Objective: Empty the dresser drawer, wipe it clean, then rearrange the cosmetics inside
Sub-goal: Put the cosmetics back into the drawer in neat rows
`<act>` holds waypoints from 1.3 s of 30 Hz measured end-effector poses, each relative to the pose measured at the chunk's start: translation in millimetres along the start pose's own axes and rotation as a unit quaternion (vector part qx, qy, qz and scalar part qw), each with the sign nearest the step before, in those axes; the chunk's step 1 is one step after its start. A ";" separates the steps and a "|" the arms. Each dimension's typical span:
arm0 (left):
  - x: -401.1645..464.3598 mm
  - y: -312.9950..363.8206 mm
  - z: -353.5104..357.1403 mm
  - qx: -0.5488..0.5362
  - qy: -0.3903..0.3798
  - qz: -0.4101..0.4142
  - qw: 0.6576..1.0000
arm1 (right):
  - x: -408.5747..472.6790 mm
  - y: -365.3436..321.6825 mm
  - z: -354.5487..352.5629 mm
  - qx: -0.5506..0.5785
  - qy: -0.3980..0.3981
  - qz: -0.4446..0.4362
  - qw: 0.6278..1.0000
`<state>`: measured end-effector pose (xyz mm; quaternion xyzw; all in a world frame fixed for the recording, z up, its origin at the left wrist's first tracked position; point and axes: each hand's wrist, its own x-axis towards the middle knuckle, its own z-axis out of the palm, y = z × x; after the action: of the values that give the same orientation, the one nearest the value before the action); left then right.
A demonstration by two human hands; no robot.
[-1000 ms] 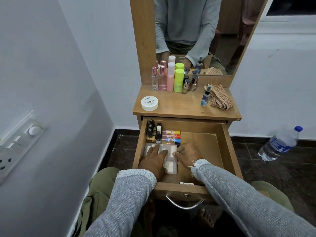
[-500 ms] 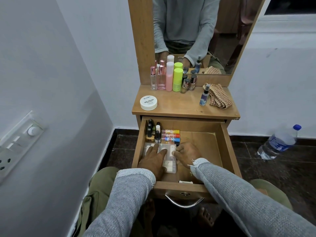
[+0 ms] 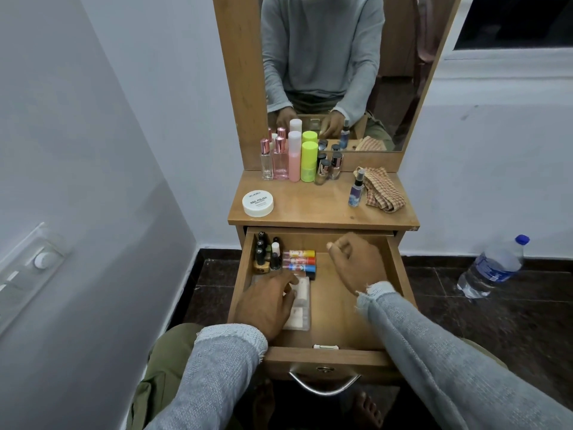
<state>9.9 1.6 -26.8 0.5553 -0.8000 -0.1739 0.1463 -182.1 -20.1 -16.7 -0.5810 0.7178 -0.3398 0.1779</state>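
The wooden drawer [image 3: 400,274] is pulled out below the dresser top [image 3: 313,209]. In its back left corner stand several small dark nail polish bottles [image 3: 266,254], with three colourful tubes [image 3: 299,260] lying beside them. A clear flat case [image 3: 299,302] of white pieces lies at the left. My left hand [image 3: 266,302] rests flat on this case. My right hand [image 3: 356,263] hovers over the drawer's right half, fingers loosely curled, holding nothing.
On the dresser top stand perfume bottles [image 3: 276,159], a pink bottle [image 3: 294,156], a yellow-green bottle [image 3: 309,161], small polish bottles [image 3: 328,167], a white round jar [image 3: 258,203], a blue spray bottle [image 3: 356,189] and a checked cloth [image 3: 383,190]. A water bottle [image 3: 491,268] stands on the floor at right.
My right hand has lifted off the clear case and moved up and to the right, toward the drawer's back. My left hand stays on the case.
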 end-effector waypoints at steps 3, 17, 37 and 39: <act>6.9 7.4 -4.0 -0.028 0.026 0.001 0.999 | 25.7 -8.2 -30.1 0.043 0.070 -0.007 0.997; 27.4 6.9 -10.3 -0.088 0.053 0.000 0.995 | 91.3 -10.2 -35.4 -0.003 0.053 0.077 0.996; 138.7 46.6 -74.0 -0.045 0.122 -0.012 0.991 | 73.0 1.8 -32.2 0.119 0.158 -0.014 0.980; 153.8 56.3 -73.6 -0.014 0.117 -0.003 0.993 | 71.1 -1.3 -38.6 0.118 0.188 -0.047 0.974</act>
<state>-58.2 -133.2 70.3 0.5719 -0.7733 -0.1193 0.2465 -224.8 -77.2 21.4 -0.5148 0.6653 -0.5329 0.0911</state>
